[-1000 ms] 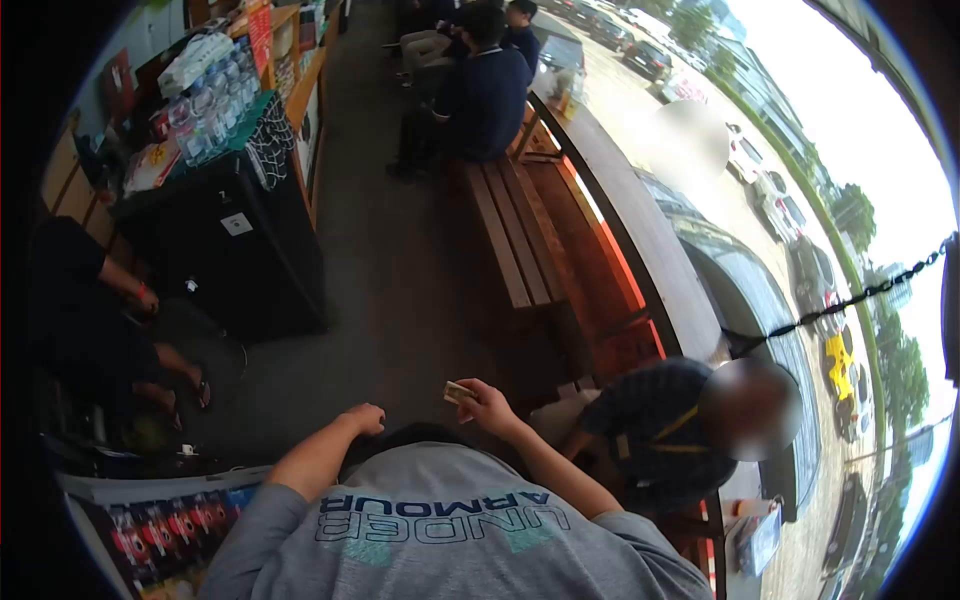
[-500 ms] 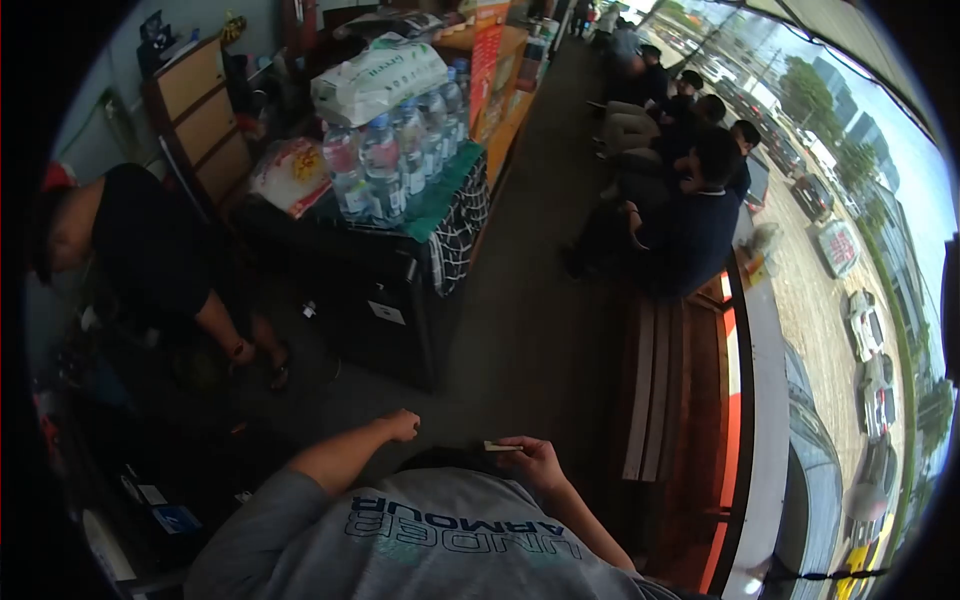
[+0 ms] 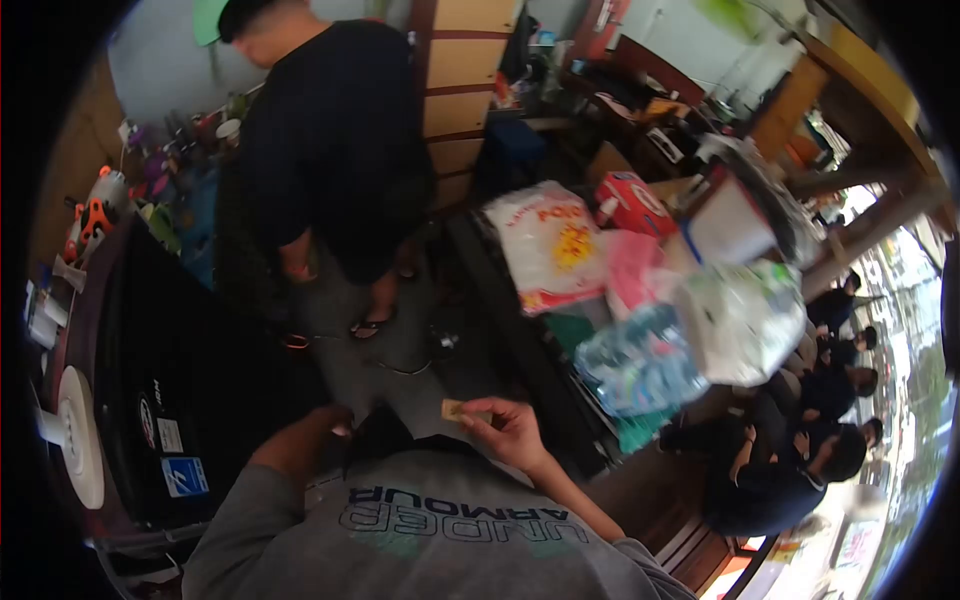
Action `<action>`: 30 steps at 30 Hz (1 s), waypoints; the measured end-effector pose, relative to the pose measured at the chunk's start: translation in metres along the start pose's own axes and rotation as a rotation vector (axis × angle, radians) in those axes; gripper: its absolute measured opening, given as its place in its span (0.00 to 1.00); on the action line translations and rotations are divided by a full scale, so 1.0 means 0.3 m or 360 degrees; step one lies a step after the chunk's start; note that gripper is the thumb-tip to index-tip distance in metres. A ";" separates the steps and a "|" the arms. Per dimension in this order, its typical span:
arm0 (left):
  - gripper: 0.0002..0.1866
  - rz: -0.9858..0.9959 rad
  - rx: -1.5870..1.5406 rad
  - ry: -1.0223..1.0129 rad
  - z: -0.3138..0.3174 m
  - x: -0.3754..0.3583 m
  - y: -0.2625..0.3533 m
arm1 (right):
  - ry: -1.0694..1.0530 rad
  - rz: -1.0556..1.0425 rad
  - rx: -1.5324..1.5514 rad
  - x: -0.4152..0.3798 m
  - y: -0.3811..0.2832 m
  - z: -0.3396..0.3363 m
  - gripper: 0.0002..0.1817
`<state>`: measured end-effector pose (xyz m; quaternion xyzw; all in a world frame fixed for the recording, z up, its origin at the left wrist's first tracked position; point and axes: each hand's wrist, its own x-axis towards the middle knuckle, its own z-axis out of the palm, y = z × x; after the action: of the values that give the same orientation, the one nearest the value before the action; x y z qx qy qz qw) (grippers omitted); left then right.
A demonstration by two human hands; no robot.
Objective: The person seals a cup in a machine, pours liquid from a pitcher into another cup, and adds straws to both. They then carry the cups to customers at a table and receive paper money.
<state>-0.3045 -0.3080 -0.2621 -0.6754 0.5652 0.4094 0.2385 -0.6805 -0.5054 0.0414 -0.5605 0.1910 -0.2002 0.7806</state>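
Observation:
My right hand (image 3: 508, 430) is closed in a pinch in front of my chest. Between its thumb and fingers is a small, flat, tan piece (image 3: 453, 409), its exact kind too small to tell. On the other side, my left hand (image 3: 332, 422) is low and in shadow near the black cabinet. Its fingers look curled, and whatever they may hold is hidden. Beneath both hands is my grey shirt (image 3: 460, 520) with lettering across it.
A person in dark clothes (image 3: 335, 130) stands ahead, left of centre. To the right, a dark table holds a white-and-red bag (image 3: 550, 240) and wrapped water bottles (image 3: 645, 360). A black cabinet (image 3: 215, 380) stands at left. Several people sit along the right side.
My view has swung left, bringing the standing person and the table more to the middle. The right hand still pinches the tan piece, slightly higher; the left hand has shifted left.

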 end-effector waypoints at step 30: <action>0.18 0.1364 0.0176 -0.0547 -1.581 0.213 -0.447 | 0.1053 -0.0936 -0.1788 0.861 -0.124 0.072 0.12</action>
<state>-0.0399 -0.6833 -0.0723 -0.2896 0.7665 0.5463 0.1736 -0.4543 -0.6351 0.0643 -0.8159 0.3331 -0.4332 0.1887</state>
